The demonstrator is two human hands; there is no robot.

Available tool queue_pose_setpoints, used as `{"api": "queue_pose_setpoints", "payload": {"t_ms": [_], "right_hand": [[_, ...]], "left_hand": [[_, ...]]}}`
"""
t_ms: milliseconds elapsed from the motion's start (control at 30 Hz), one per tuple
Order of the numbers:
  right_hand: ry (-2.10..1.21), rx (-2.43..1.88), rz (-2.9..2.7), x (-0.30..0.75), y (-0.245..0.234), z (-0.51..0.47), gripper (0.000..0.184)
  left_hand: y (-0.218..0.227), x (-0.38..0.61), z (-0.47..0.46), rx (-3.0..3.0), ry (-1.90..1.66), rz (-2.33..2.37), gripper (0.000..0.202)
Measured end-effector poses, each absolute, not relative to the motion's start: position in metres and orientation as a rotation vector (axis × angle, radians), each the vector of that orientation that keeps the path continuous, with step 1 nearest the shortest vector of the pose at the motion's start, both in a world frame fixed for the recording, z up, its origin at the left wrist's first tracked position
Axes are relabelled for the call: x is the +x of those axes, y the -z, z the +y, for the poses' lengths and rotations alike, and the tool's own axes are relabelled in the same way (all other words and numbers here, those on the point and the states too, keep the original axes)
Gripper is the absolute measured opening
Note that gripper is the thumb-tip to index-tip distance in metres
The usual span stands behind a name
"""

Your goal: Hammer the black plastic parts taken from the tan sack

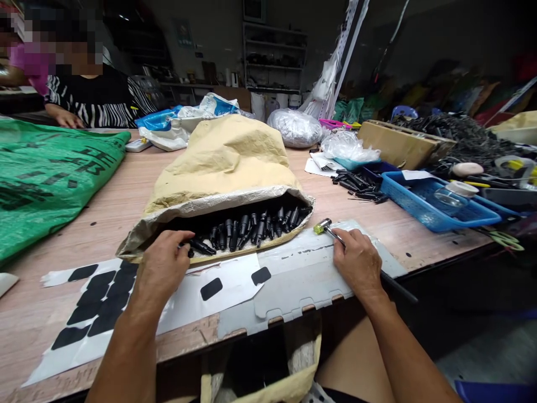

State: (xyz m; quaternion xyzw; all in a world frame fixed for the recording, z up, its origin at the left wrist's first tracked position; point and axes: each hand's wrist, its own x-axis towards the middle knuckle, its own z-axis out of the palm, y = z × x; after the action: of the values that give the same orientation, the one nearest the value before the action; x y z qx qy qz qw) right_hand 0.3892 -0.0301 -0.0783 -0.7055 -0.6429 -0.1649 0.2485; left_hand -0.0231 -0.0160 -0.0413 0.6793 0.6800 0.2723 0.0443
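A tan sack [226, 154] lies on its side, its mouth facing me, with many black tapered tube parts [233, 232] inside. At the left end of that mouth is my left hand [165, 260], thumb and fingers closed on a black part at the sack's lip. My right hand [358, 260] grips a small hammer [338, 237] over a grey board [302, 268]. The hammer's head has a yellow-green face, and its dark handle sticks out behind the hand. Beneath my left forearm lies a white sheet [176, 305] with black rounded patches.
A green sack [54, 179] lies at left; behind it sits a person in a striped top [100, 95]. Blue baskets [440, 210], loose black parts [363, 184] and a cardboard box [398, 143] stand at right. Below the table edge is another open sack [268, 392].
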Motion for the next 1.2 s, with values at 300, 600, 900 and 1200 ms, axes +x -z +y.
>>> {"api": "queue_pose_setpoints", "payload": {"t_ms": [300,600,900,1200], "right_hand": [[0.433,-1.959,-1.740,0.388,0.077,-0.031,0.029],[0.433,-1.938,-1.745,0.388,0.077,-0.031,0.029],[0.410,-1.955,-1.734,0.386,0.075,-0.032,0.030],[0.395,-1.972,-1.728,0.385,0.073,-0.033,0.030]], "left_hand": [[0.040,-0.012,-0.012,2.388,-0.486,2.072,0.028],[0.016,0.012,-0.051,2.192,-0.829,1.875,0.035],[0.019,0.069,-0.059,2.211,-0.776,1.291,0.030],[0.049,0.092,-0.055,2.577,-0.556,1.433,0.041]]}}
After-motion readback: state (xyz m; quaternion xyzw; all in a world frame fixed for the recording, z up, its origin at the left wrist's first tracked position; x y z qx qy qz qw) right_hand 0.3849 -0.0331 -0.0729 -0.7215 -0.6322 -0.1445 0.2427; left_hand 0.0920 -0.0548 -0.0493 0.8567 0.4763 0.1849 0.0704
